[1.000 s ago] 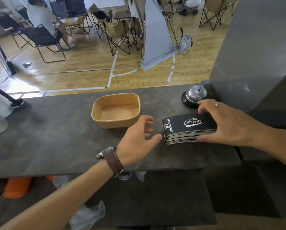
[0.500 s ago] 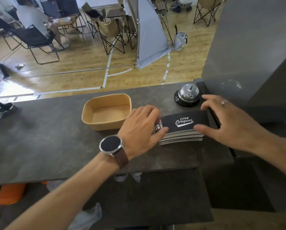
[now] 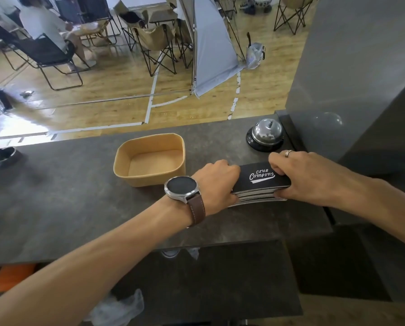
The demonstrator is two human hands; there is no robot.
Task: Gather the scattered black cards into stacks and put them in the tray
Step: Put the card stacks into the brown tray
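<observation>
A stack of black cards with white "Club Camping" lettering lies on the dark counter, right of centre. My left hand, with a watch on its wrist, grips the stack's left end, fingers curled over the top and thumb on the near side. My right hand, wearing a ring, grips the right end, fingers curled over the top and thumb against the near edge. The tan tray sits just left of the stack, with nothing in it.
A silver desk bell on a black base stands behind the stack. A grey wall panel rises at the right. The counter's far edge drops to a wooden floor with folding chairs and a seated person. A lower shelf lies below the near edge.
My left hand came from left of the stack and closed on its left end. My right hand's fingers curled down over the right end. The stack looks more squared.
</observation>
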